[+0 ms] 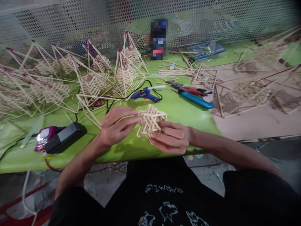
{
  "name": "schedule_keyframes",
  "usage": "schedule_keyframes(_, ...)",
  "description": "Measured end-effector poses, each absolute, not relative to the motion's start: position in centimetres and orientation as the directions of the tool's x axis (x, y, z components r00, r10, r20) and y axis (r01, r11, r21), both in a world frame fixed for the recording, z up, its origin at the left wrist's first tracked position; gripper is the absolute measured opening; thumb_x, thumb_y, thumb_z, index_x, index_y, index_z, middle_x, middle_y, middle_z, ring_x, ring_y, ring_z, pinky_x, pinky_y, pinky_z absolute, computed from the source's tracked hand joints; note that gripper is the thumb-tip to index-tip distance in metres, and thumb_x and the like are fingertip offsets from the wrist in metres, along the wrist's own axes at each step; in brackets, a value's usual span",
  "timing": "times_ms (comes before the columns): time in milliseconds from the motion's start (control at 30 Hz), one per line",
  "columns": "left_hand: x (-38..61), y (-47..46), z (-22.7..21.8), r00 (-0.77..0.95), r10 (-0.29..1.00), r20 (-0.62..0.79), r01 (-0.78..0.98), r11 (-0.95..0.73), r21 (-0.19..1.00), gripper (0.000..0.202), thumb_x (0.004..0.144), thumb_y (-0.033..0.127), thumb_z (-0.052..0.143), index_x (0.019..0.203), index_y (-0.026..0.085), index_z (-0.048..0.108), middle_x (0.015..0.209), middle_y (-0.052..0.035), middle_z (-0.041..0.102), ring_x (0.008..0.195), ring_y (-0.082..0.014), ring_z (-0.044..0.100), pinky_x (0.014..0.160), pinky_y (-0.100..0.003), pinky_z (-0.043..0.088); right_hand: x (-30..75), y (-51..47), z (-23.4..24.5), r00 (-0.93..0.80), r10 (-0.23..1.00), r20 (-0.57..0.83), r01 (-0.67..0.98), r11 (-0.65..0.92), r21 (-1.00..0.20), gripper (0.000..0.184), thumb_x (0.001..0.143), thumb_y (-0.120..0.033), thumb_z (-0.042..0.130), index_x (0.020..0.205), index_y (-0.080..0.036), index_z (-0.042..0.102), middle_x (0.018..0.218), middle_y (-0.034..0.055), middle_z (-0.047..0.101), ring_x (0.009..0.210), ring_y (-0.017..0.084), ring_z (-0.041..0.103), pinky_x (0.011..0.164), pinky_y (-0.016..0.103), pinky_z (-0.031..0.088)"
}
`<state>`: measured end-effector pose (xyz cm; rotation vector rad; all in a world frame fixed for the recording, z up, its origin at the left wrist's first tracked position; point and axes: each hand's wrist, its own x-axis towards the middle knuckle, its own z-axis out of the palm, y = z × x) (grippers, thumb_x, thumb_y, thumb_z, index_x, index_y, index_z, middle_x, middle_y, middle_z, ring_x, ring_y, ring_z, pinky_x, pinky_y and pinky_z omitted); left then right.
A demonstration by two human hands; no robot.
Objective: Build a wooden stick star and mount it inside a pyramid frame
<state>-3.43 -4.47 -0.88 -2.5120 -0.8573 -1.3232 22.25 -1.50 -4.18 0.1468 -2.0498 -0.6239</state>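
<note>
At frame centre, the left hand (pixel 117 125) and right hand (pixel 172 138) both grip a small stick lattice (pixel 150 121) with closed fingers, above the green bench (pixel 183 110); a blue glue gun (pixel 145 94) lies just behind.

The stick lattice (pixel 151 121) is a small block of pale thin sticks, stacked crosswise, tilted, held between both hands just above the green table (pixel 178 110).

One head-worn camera, looking forward and down from above the person's chest, close over the left hand (pixel 117 126) and right hand (pixel 172 138) with the stick lattice (pixel 151 120) mid-frame, green table (pixel 183 110) beyond, perforated screen (pixel 70 18) far back, black shirt (pixel 164 179) at bottom
</note>
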Motion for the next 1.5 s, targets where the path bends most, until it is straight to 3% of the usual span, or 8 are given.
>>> schedule_keyframes(133, -4.2, -4.5, -1.1, 0.543, 0.268, 0.796, 0.507, -0.860, -0.057, 0.021, 0.092, 0.015, 0.069, 0.111, 0.024, 0.074, 0.106, -0.0006, 0.079, 0.095, -0.0170, 0.072, 0.076, -0.031, 0.059, 22.1, -1.3, -4.3, -0.508, -0.335, 0.793, 0.123, 0.884, 0.451, 0.011, 0.078, -0.019, 0.080, 0.086, -0.027, 0.078, 0.098, 0.0009, 0.075, 0.086, 0.016, 0.062, 0.091, 0.031, 0.068)
schedule_keyframes(233, -4.5, -4.6, -1.3, 0.627, 0.194, 0.755, 0.436, -0.890, -0.133, 0.022, 0.097, 0.014, 0.062, 0.115, 0.018, 0.073, 0.111, -0.0037, 0.078, 0.096, -0.0180, 0.072, 0.075, -0.032, 0.058, 22.0, -1.3, -4.3, -0.488, -0.319, 0.812, 0.148, 0.887, 0.438, 0.010, 0.077, -0.021, 0.081, 0.082, -0.028, 0.077, 0.099, -0.0008, 0.075, 0.086, 0.015, 0.060, 0.087, 0.029, 0.068)
schedule_keyframes(533, -3.3, -5.1, -0.8, 0.464, 0.347, 0.815, 0.405, -0.901, 0.153, 0.025, 0.085, 0.009, 0.076, 0.108, 0.017, 0.071, 0.098, -0.0029, 0.079, 0.087, -0.0152, 0.072, 0.076, -0.030, 0.062, 22.0, -1.7, -4.2, -0.517, -0.312, 0.797, 0.151, 0.883, 0.443, 0.010, 0.080, -0.021, 0.079, 0.081, -0.031, 0.076, 0.097, -0.0042, 0.074, 0.088, 0.014, 0.061, 0.091, 0.028, 0.067)
schedule_keyframes(700, -3.9, -4.9, -1.1, 0.504, 0.299, 0.810, 0.407, -0.910, 0.082, 0.021, 0.094, 0.012, 0.066, 0.112, 0.020, 0.074, 0.103, -0.0029, 0.079, 0.091, -0.0154, 0.072, 0.080, -0.030, 0.063, 22.2, -1.6, -4.1, -0.515, -0.325, 0.793, 0.143, 0.880, 0.453, 0.007, 0.080, -0.023, 0.079, 0.083, -0.030, 0.077, 0.099, -0.0022, 0.075, 0.087, 0.015, 0.062, 0.091, 0.028, 0.067)
schedule_keyframes(867, -4.5, -4.9, -1.1, 0.520, 0.310, 0.796, 0.447, -0.893, 0.056, 0.026, 0.098, 0.013, 0.060, 0.114, 0.027, 0.074, 0.102, -0.0015, 0.079, 0.092, -0.0165, 0.072, 0.078, -0.032, 0.062, 22.3, -1.5, -4.1, -0.522, -0.330, 0.786, 0.168, 0.864, 0.474, 0.008, 0.081, -0.030, 0.080, 0.083, -0.035, 0.075, 0.098, -0.0081, 0.075, 0.087, 0.014, 0.063, 0.095, 0.028, 0.066)
schedule_keyframes(967, -4.7, -5.0, -0.7, 0.551, 0.284, 0.785, 0.441, -0.897, 0.016, 0.025, 0.098, 0.013, 0.059, 0.116, 0.025, 0.073, 0.103, -0.0025, 0.078, 0.093, -0.0172, 0.071, 0.077, -0.032, 0.062, 22.3, -1.5, -4.1, -0.512, -0.326, 0.795, 0.165, 0.871, 0.463, 0.008, 0.080, -0.032, 0.082, 0.082, -0.035, 0.074, 0.098, -0.0080, 0.075, 0.088, 0.014, 0.063, 0.097, 0.029, 0.066)
schedule_keyframes(1233, -5.0, -5.3, 0.8, 0.658, 0.230, 0.718, 0.433, -0.894, -0.111, 0.023, 0.098, 0.014, 0.060, 0.116, 0.021, 0.072, 0.108, -0.0050, 0.078, 0.096, -0.0187, 0.071, 0.079, -0.032, 0.063, 22.0, -1.7, -3.7, -0.468, -0.325, 0.822, 0.102, 0.904, 0.416, 0.009, 0.081, -0.019, 0.079, 0.078, -0.027, 0.077, 0.096, -0.0012, 0.075, 0.086, 0.015, 0.061, 0.092, 0.031, 0.068)
schedule_keyframes(1500, -4.9, -5.8, 1.0, 0.629, 0.259, 0.733, 0.462, -0.883, -0.084, 0.023, 0.098, 0.013, 0.060, 0.116, 0.021, 0.072, 0.107, -0.0042, 0.079, 0.097, -0.0182, 0.072, 0.082, -0.032, 0.064, 22.0, -1.5, -4.0, -0.426, -0.302, 0.853, 0.118, 0.916, 0.384, 0.007, 0.083, -0.026, 0.079, 0.078, -0.028, 0.074, 0.097, -0.0028, 0.074, 0.087, 0.013, 0.061, 0.091, 0.031, 0.069)
